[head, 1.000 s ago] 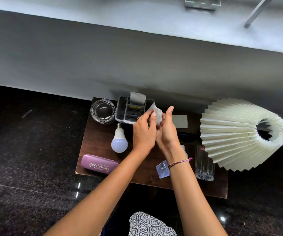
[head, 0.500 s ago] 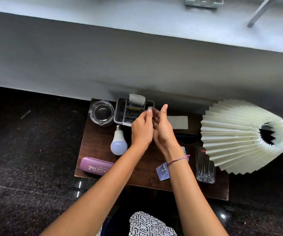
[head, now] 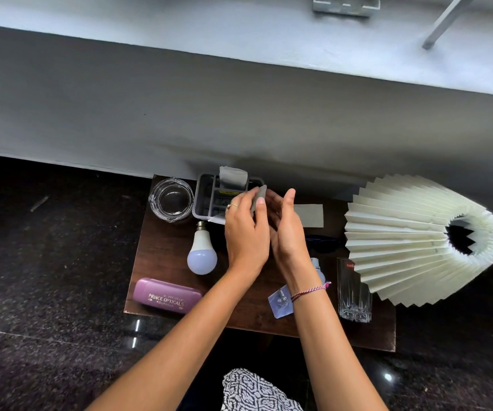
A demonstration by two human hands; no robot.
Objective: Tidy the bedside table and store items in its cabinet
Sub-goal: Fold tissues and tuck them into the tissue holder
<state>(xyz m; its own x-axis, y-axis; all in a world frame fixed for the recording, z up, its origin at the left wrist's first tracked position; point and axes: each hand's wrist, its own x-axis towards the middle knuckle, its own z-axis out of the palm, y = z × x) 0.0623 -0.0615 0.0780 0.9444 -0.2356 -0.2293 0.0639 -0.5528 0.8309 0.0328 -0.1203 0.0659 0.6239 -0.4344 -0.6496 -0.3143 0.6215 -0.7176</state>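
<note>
Both hands hover over the back of the dark wooden bedside table [head: 162, 262]. My left hand [head: 245, 235] pinches a small folded grey-white paper [head: 262, 191] at its fingertips, just above the grey organiser tray [head: 205, 200]. My right hand [head: 288, 232] stands beside it, palm facing left, thumb up, fingers relaxed near the paper. Another folded paper [head: 232, 177] sticks up from the tray. A flat paper slip [head: 310, 215] lies behind my right hand.
On the table are a glass ashtray [head: 171, 200], a white bulb [head: 201, 250], a purple spectacle case [head: 166, 295], a small plastic packet [head: 280, 301], dark glasses [head: 322, 243] and a glass tumbler [head: 353, 292]. A pleated lampshade [head: 411, 241] overhangs the right edge. A grey wall stands behind.
One second ago both hands held the paper up, still wider. They then pressed together around it. Now the paper is a narrow fold in my left fingertips and my right hand has parted slightly.
</note>
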